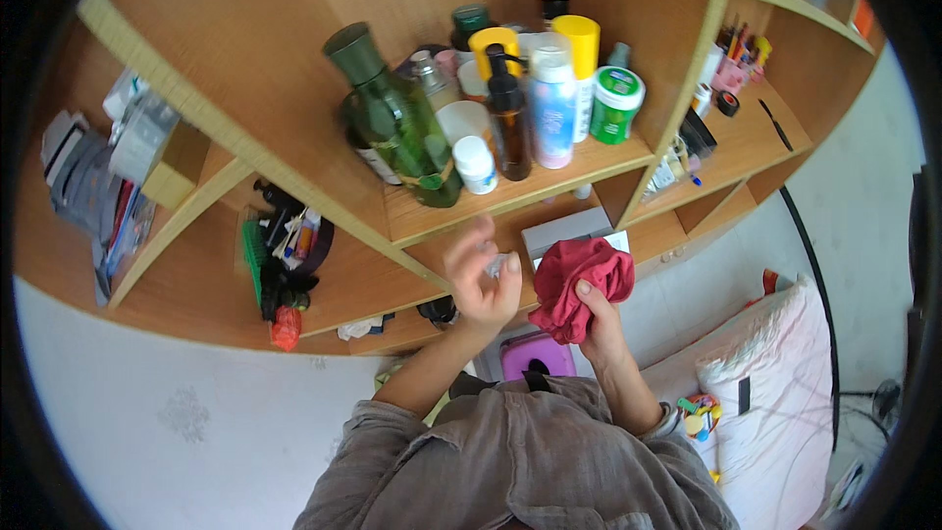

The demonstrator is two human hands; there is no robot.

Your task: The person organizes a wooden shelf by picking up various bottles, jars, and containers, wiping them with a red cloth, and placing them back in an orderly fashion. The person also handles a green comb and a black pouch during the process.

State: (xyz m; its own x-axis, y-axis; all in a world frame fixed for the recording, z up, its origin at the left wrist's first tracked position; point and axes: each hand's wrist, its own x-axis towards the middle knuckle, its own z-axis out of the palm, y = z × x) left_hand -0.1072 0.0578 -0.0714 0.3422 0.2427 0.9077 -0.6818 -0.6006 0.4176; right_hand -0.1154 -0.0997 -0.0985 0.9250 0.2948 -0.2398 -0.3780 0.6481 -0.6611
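Observation:
My right hand [600, 324] grips a crumpled dark red cloth [581, 283], its thumb pressed on the near side. To its left, my left hand [482, 283] is raised in front of the shelf edge, blurred, with its fingers bent and the thumb apart. A small pale patch shows between thumb and fingers; whether it is held or lies behind is unclear. Above the hands, a wooden shelf [515, 191] carries a large green bottle [401, 132], a small white bottle [475, 165], a brown pump bottle [509, 125], a blue and pink spray can [553, 103] and a green jar [617, 107].
A grey box [567, 228] lies on the lower shelf behind the cloth. Further right, a compartment holds a pink pen cup [730, 76] and black tape [727, 104]. A dark basket [313, 239] stands lower left. A purple stool [537, 353] and a bed pillow [765, 353] are below.

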